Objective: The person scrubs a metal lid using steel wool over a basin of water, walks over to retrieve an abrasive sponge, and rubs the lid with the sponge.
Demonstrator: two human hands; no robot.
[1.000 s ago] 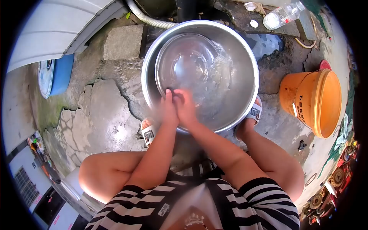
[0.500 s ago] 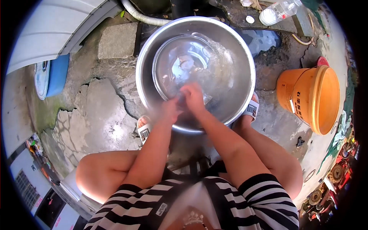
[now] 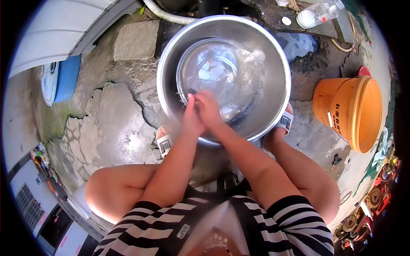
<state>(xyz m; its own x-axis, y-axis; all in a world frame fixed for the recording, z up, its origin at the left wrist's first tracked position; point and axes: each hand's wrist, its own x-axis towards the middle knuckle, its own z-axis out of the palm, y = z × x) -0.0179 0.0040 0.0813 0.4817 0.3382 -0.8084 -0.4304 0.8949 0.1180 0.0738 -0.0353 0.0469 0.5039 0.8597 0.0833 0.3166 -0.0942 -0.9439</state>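
Observation:
A large metal basin stands in front of me with splashing water in it. Inside lies a smaller round, shiny basin or lid, partly under the water. Over the near left part of the big basin, my left hand and my right hand are closed together. A small dark thing shows at their fingertips, with drops around it; its kind is too blurred to make out. The right hand is smeared by motion, and its fingers partly cover what is between the two hands.
An orange bucket is on the right, a blue barrel at the left. A stone slab and a ribbed hose lie at the back. A clear plastic bottle rests on the ledge. Cracked concrete surrounds the basin.
My joined hands have moved up and left relative to the basin, and the small dark thing now shows at the fingertips. The whole view has shifted slightly.

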